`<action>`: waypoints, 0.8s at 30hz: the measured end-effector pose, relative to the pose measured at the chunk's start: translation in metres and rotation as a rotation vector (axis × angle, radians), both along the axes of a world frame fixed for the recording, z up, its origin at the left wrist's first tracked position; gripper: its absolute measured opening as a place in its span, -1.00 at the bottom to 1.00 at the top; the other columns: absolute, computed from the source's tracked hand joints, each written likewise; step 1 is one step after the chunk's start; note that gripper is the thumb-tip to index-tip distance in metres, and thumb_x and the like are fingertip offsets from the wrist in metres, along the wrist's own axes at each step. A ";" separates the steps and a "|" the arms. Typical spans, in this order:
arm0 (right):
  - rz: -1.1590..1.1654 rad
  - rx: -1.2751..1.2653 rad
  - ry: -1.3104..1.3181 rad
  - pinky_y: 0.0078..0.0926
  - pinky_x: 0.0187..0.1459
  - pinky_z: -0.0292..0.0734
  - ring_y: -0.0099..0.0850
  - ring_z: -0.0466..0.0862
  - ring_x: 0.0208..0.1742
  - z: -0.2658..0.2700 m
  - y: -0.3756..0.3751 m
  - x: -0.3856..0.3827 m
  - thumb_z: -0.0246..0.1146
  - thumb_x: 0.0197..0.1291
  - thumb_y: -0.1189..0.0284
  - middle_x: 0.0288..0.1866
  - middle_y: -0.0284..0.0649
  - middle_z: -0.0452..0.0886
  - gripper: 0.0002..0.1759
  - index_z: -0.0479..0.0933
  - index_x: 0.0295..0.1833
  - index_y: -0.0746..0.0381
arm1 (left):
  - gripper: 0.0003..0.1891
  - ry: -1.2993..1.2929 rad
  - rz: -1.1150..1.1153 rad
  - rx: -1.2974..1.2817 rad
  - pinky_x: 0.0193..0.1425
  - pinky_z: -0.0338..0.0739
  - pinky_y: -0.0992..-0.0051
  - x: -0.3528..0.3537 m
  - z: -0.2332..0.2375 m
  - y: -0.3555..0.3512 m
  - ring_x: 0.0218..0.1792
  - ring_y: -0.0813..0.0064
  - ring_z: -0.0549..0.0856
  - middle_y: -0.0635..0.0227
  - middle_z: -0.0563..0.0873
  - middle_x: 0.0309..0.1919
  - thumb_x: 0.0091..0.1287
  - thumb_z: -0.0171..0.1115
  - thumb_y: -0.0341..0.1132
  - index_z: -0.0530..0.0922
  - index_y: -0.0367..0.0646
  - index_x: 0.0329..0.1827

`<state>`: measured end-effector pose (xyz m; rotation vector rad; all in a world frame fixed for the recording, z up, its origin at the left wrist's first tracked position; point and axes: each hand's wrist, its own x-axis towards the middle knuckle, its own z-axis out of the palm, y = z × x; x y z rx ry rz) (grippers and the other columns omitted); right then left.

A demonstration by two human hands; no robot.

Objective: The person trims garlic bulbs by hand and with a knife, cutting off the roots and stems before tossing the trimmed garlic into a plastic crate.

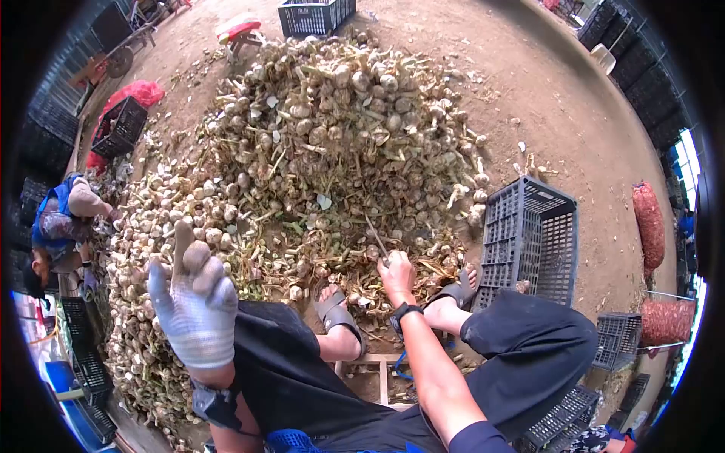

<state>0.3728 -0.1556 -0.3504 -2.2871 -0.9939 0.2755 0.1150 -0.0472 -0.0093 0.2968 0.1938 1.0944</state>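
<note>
My left hand (198, 306), in a pale knitted glove, is raised above the left side of the garlic. Its index finger points up, the thumb stands apart and the other fingers are partly bent; nothing shows in it. Low between my sandalled feet, my bare right hand (396, 278) is closed around the handle of a knife (376, 235). The thin blade points away from me over loose stalks and garlic bulbs. A large heap of garlic (347, 128) with dry stalks rises in front of me, and more bulbs spread along my left side.
A black plastic crate (559, 249) stands by my right foot. Another crate (316, 16) is behind the heap. At left a co-worker (66, 215) bends over the garlic, near a crate (119, 127) and red netting. Filled red mesh sacks (648, 226) lie at right.
</note>
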 end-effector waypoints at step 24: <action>0.006 0.444 0.197 -0.27 -0.33 0.50 -0.20 0.61 -0.41 0.165 0.033 -0.065 0.56 0.00 0.38 -0.33 -0.12 0.60 -0.70 0.57 -0.34 0.30 | -0.41 1.677 0.113 1.439 0.31 0.49 0.18 0.051 -0.030 -0.022 0.15 0.05 0.60 0.09 0.62 0.05 -0.01 0.33 -0.53 0.53 -0.20 0.21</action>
